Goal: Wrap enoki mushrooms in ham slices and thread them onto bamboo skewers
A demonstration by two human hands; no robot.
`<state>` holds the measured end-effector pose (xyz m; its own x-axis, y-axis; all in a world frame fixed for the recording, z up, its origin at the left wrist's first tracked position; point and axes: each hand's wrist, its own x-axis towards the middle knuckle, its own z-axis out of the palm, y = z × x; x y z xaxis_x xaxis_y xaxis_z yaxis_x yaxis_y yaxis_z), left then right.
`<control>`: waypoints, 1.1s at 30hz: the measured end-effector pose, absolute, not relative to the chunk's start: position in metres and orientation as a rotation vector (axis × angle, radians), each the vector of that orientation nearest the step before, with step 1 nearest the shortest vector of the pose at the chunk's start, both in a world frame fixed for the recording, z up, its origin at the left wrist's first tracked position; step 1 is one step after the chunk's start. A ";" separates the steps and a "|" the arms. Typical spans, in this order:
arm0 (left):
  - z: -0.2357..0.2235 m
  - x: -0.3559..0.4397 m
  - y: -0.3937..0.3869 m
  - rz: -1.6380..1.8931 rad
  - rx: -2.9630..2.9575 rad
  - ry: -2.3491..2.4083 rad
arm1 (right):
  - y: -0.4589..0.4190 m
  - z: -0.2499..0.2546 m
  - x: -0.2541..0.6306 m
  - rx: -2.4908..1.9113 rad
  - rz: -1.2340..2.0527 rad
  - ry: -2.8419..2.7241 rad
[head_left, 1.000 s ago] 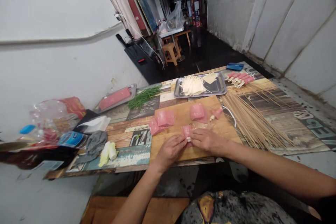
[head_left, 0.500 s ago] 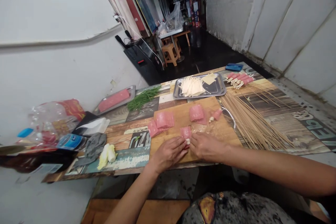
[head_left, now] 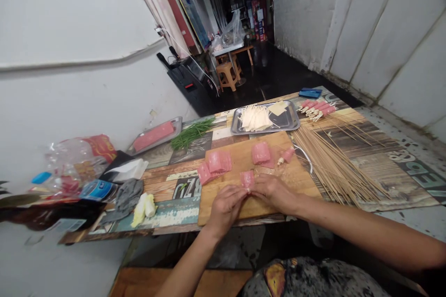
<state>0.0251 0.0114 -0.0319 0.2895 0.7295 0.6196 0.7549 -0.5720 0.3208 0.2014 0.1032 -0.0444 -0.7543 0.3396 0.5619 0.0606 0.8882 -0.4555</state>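
Note:
Both my hands rest on a wooden cutting board [head_left: 240, 160] at the table's near edge. My left hand [head_left: 226, 205] and my right hand [head_left: 275, 192] pinch the near end of a thin pink meat slice [head_left: 247, 178] from either side, fingers curled together. Farther up the board lie a stack of pink slices [head_left: 216, 163], another stack [head_left: 262, 153], and a small rolled piece [head_left: 287, 153] with white strands showing at its end.
A metal tray [head_left: 289, 120] holds white enoki strands and a pale sheet. Many bamboo skewers [head_left: 334, 158] fan out to the right; finished pink rolls [head_left: 317, 107] lie behind. Green chives [head_left: 191, 132], a tray of pink meat [head_left: 155, 134], bags and a grey cloth [head_left: 127, 195] sit left.
The view has shifted slightly. My hands have drawn a little closer together on the slice; nothing else on the board has moved.

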 end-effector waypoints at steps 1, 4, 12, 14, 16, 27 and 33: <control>-0.033 0.026 0.011 -1.200 -2.490 -1.459 | 0.104 -0.043 0.201 -0.279 0.583 -2.375; -0.034 0.027 0.011 -1.182 -2.507 -1.502 | 0.108 -0.043 0.198 -0.305 0.711 -2.368; -0.037 0.030 0.014 -1.180 -2.412 -1.672 | 0.119 -0.043 0.197 -0.395 0.902 -2.456; -0.035 0.028 0.018 -1.211 -2.446 -1.727 | 0.118 -0.041 0.197 -0.422 0.910 -2.460; -0.031 0.025 0.022 -1.199 -2.525 -1.784 | 0.117 -0.038 0.198 -0.460 0.882 -2.476; -0.017 0.018 0.037 -1.146 -2.692 -2.279 | 0.099 -0.043 0.201 -0.363 0.258 -2.560; -0.012 0.020 0.038 -1.192 -2.611 -2.474 | 0.112 -0.048 0.192 -0.498 0.703 -2.488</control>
